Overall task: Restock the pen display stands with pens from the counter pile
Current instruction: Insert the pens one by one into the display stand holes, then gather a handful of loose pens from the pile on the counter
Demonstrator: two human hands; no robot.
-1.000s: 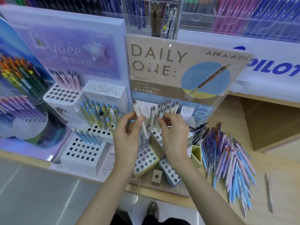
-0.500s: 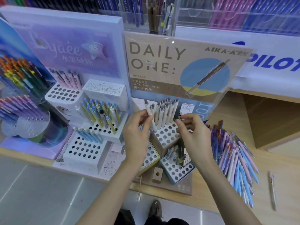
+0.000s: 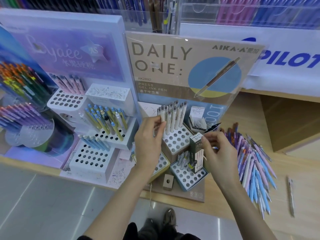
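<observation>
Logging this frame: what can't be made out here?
Head view: lower end of the pen in the grip of the left hand, and whether it sits in a hole; the hand hides it.
Head view: whether the right hand pinches the box; fingers blurred.
Head view: print on pens in the pile; too small, blurred.
Head view: shelf pens; cut off by the top edge.

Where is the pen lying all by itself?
In the head view, the lone pen lies on the wooden counter at far right, just right of the pen pile, not touching it.
</observation>
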